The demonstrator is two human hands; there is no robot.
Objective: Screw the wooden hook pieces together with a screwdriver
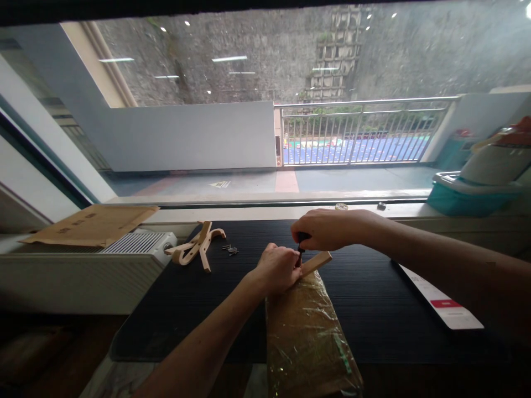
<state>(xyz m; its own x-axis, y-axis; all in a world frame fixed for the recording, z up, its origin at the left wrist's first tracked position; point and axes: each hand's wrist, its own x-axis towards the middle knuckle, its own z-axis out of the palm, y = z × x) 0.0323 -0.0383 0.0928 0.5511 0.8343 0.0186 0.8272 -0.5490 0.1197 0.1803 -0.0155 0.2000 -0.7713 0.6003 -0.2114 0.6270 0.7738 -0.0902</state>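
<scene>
My right hand [319, 229] is closed around the dark handle of a screwdriver [303, 236], whose shaft points down. My left hand [279, 269] is closed at the near end of a light wooden strip [316, 264], its fingertips beside the screwdriver's lower end; the tip and any screw there are hidden. The strip lies at the far end of a brown box [307, 331] wrapped in clear, shiny film. To the left on the dark table, several curved and straight wooden pieces [194, 249] lie together, with several small screws [230, 250] beside them.
The black tabletop [199, 309] reaches to a windowsill. A white and red flat item [443, 301] lies under my right forearm. A brown paper envelope [95, 224] rests on a white radiator [141, 243] at left. A teal bin [468, 193] stands at right; a tape roll [341, 207] is on the sill.
</scene>
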